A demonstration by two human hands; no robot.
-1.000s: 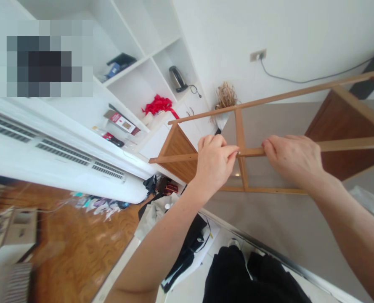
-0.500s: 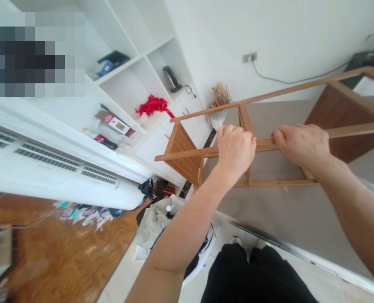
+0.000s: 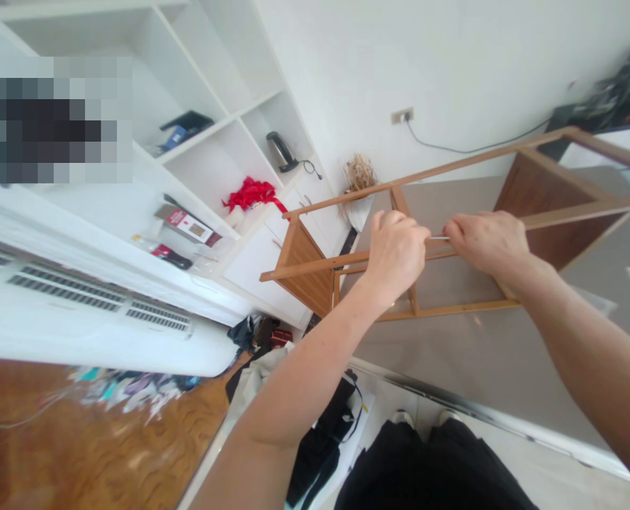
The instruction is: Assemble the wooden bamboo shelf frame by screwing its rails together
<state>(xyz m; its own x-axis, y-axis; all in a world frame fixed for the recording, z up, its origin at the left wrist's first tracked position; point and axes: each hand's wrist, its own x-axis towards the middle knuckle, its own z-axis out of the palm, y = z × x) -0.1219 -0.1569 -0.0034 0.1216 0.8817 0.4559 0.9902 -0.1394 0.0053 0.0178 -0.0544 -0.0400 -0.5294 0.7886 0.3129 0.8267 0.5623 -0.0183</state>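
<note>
A wooden frame (image 3: 319, 265) with slatted end panels lies on its side across the grey tabletop (image 3: 431, 354). Over its near upper rail, my left hand (image 3: 397, 248) is closed, fingers curled away from me. Just to its right, my right hand (image 3: 487, 239) is closed too, thumb side toward the left. A thin shiny metal rod (image 3: 439, 239) spans the small gap between both fists; its ends are hidden inside them, so its exact kind cannot be made out. A cross rail (image 3: 400, 202) of the frame stands behind my left hand.
White shelves (image 3: 229, 127) at left hold a kettle (image 3: 281, 151), red ribbon (image 3: 251, 195) and boxes. A white air conditioner (image 3: 96, 304) lies below them in view. Dark clothing (image 3: 319, 446) is by my feet. A cable (image 3: 468, 150) runs from the wall socket (image 3: 402, 115).
The view has shifted slightly. My right hand has come a little closer to my left, and the thin metal rod now shows between them.
</note>
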